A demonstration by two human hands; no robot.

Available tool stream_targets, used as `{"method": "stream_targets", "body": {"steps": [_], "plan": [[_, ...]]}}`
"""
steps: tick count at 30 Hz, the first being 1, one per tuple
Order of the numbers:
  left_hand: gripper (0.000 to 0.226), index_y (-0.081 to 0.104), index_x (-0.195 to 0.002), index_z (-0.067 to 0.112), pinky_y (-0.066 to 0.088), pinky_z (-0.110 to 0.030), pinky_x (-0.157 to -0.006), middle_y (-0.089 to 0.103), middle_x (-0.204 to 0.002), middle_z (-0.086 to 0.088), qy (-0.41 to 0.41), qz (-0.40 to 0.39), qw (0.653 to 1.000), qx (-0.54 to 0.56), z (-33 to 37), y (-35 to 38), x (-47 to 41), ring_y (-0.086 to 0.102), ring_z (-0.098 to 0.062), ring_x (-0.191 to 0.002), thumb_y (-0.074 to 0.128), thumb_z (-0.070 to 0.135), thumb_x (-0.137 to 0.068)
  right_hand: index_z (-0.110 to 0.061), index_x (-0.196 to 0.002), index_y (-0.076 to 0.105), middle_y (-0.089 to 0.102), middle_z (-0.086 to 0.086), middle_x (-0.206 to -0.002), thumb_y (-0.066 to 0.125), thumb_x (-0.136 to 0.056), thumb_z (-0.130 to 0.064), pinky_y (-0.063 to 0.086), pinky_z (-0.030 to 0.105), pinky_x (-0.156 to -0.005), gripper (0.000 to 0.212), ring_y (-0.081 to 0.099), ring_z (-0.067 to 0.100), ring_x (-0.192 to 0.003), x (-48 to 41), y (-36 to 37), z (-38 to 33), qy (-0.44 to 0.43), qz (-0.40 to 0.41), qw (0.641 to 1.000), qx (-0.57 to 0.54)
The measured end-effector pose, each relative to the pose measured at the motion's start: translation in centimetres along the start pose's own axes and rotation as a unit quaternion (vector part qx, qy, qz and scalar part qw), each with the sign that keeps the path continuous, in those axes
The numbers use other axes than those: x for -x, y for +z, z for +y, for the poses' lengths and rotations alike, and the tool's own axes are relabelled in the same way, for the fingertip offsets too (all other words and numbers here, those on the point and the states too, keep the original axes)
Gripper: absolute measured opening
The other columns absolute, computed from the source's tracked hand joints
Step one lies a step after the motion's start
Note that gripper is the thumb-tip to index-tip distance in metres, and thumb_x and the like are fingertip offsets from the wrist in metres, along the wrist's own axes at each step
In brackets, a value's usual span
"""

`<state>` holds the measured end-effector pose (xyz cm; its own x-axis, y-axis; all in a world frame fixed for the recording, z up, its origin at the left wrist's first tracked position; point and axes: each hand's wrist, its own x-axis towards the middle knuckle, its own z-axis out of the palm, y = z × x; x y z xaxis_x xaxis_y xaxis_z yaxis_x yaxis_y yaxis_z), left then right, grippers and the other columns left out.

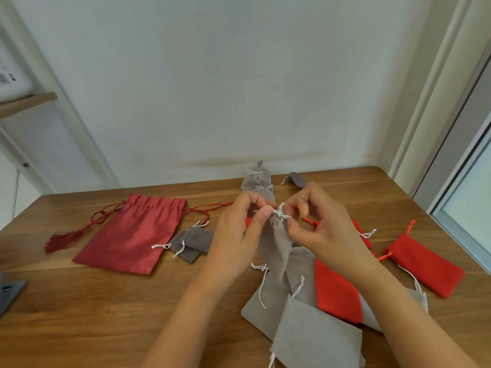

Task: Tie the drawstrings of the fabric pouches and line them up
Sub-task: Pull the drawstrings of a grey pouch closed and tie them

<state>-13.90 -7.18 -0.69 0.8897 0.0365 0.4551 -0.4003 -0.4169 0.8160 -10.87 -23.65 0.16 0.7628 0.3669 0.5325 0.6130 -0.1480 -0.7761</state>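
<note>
Fingers [261, 219] of the left hand [233, 240] and of the right hand [326, 229] are curled and pinch the white drawstring [281, 212] at the gathered neck of a grey pouch [275, 251]. The pouch hangs down from the fingers, between the two wrists, over the desk [106, 314]. Whether its lower end touches the pouches beneath cannot be told.

Beyond the fingers, by the wall, tied grey pouches [256, 181] lie in a line, each overlapping the next. A small dark grey pouch [299, 179] lies just right of that line.

Left of the fingers lie two overlapping dark grey pouches [191, 243]. Further left lies a large dark red pouch [132, 235] with a tasselled cord.

Below the fingers, toward the person, is a heap of light grey pouches [316, 338], strings loose, with a red pouch [337, 290] among them. Right of the fingers, well apart, a second red pouch [425, 264] lies flat on the desk.
</note>
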Motion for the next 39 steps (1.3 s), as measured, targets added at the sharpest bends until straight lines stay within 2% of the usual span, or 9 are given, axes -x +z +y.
{"method": "stream_targets", "body": {"steps": [2,5,8,11,16,25,30,33,39], "plan": [[0.010,0.053,-0.087,0.018,0.046,-0.019,-0.071,0.068,-0.092,0.010,-0.002,0.009,1.000,-0.023,-0.2,0.3,0.1,0.061,-0.001,-0.084,0.053,0.020,-0.097,-0.026,-0.074,0.036,0.053,0.000,-0.074,0.061,-0.076,0.001,0.046,0.035,-0.065,0.037,0.054,0.022,-0.073,-0.1,0.1,0.2,-0.023,-0.012,0.997,0.078],[0.013,0.050,-0.086,0.020,0.038,-0.015,-0.061,0.062,-0.079,0.005,-0.007,0.023,0.998,-0.053,-0.4,1.1,0.3,0.053,0.001,-0.067,0.050,0.019,-0.099,-0.025,-0.073,0.036,0.049,-0.001,-0.070,0.060,-0.073,-0.002,0.042,0.039,-0.061,0.033,0.049,0.019,-0.067,-0.1,0.3,0.3,-0.039,-0.017,0.989,0.138],[0.016,0.045,-0.084,0.025,0.037,-0.018,-0.059,0.055,-0.075,0.007,-0.044,0.023,0.998,-0.039,-0.4,1.7,0.3,0.049,0.000,-0.065,0.044,0.026,-0.100,-0.023,-0.074,0.039,0.054,0.001,-0.075,0.060,-0.077,0.003,0.047,0.038,-0.066,0.034,0.053,0.020,-0.071,0.1,0.4,0.2,0.000,-0.007,0.999,0.045],[0.018,0.043,-0.086,0.024,0.039,-0.018,-0.057,0.053,-0.075,0.007,-0.076,0.029,0.996,0.025,-0.2,1.7,0.0,0.049,0.003,-0.062,0.041,0.035,-0.099,-0.017,-0.077,0.041,0.059,0.003,-0.081,0.062,-0.081,0.006,0.051,0.029,-0.071,0.031,0.058,0.014,-0.075,0.1,0.7,0.1,0.029,0.004,0.997,-0.067],[0.029,0.045,-0.089,0.022,0.039,-0.014,-0.057,0.050,-0.076,0.008,-0.045,0.029,0.989,0.135,0.0,1.4,0.1,0.046,0.001,-0.065,0.043,0.051,-0.086,-0.018,-0.078,0.044,0.067,0.012,-0.088,0.068,-0.079,0.012,0.053,0.027,-0.077,0.038,0.066,0.021,-0.082,0.1,0.5,-0.7,0.036,0.025,0.979,-0.198],[0.014,0.044,-0.088,0.027,0.037,-0.020,-0.056,0.047,-0.072,0.006,-0.043,0.014,0.989,0.138,0.3,1.5,0.2,0.043,-0.007,-0.064,0.042,0.040,-0.093,-0.016,-0.077,0.041,0.071,0.009,-0.084,0.071,-0.079,0.009,0.055,0.028,-0.073,0.039,0.070,0.021,-0.078,0.5,0.7,-1.4,0.006,0.086,0.988,-0.125],[0.011,0.047,-0.081,0.045,0.037,-0.025,-0.057,0.048,-0.074,0.010,-0.046,-0.001,0.991,0.127,0.2,1.3,0.3,0.044,-0.009,-0.067,0.044,0.053,-0.088,-0.021,-0.078,0.044,0.073,0.000,-0.087,0.073,-0.078,0.007,0.056,0.028,-0.075,0.040,0.071,0.018,-0.084,0.5,0.2,-1.8,-0.008,0.071,0.993,-0.092],[0.011,0.046,-0.082,0.043,0.038,-0.026,-0.059,0.049,-0.074,0.013,-0.042,0.004,0.994,0.105,0.2,1.4,0.4,0.045,-0.008,-0.067,0.043,0.049,-0.092,-0.018,-0.080,0.044,0.074,0.000,-0.088,0.074,-0.078,0.003,0.057,0.029,-0.077,0.037,0.072,0.016,-0.085,0.5,-0.2,-1.9,-0.012,0.053,0.995,-0.088],[0.010,0.043,-0.089,0.027,0.040,-0.018,-0.056,0.052,-0.072,0.015,0.006,0.044,0.998,0.052,0.8,1.6,0.5,0.047,-0.001,-0.064,0.040,0.035,-0.095,-0.018,-0.076,0.044,0.072,0.005,-0.082,0.073,-0.077,0.010,0.056,0.027,-0.070,0.041,0.071,0.020,-0.077,0.6,1.0,-1.9,0.010,0.103,0.989,-0.108]]}}
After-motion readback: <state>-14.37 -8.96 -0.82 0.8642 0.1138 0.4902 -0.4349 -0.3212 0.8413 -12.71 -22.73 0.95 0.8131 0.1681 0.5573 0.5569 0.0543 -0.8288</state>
